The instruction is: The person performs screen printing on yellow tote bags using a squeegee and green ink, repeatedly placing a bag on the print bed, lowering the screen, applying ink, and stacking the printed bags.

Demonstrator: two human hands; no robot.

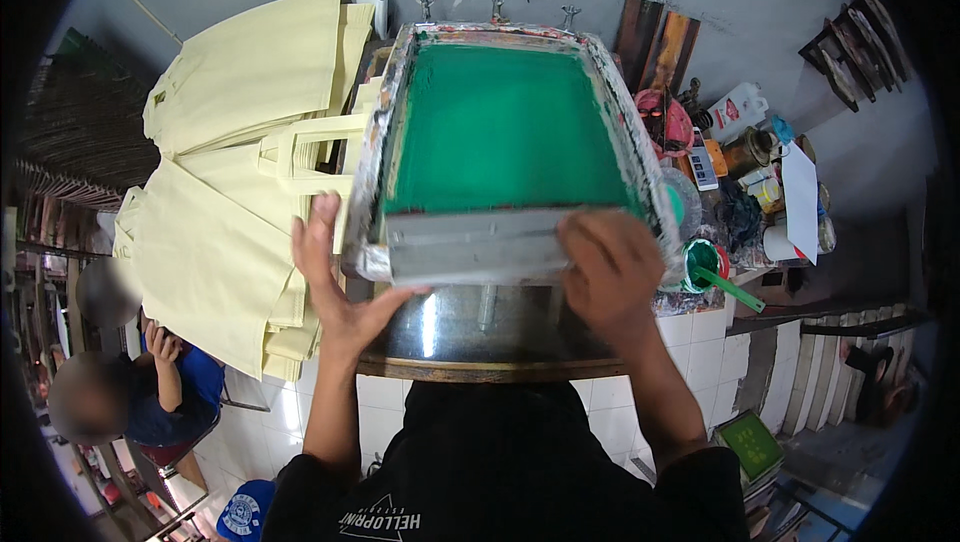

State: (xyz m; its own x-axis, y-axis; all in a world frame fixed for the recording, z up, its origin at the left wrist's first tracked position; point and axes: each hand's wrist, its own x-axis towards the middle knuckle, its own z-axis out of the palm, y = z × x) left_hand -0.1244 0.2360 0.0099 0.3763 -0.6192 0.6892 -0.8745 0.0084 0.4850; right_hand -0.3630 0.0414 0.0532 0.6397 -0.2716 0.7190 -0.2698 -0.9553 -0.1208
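Note:
A screen-printing frame [632, 107] with a paint-smeared rim lies in front of me, its mesh [510, 127] coated with green ink. Across its near end runs a wide grey squeegee [475, 242], slightly blurred. My right hand [612, 277] has its fingers closed around the squeegee's right end. Beside the frame's near left corner, my left hand [340, 292] is open, fingers upright and thumb stretched toward the squeegee's lower edge; whether the thumb touches it I cannot tell. Beneath the frame shows a dark, glossy tabletop [460, 327].
Pale yellow bags [215, 227] are piled at the left. On the right stand a green ink tub [700, 262] with a green spatula [735, 290], a phone [702, 170], a white jug [738, 110] and a pink bowl [664, 122]. Another person [165, 387] sits at the lower left.

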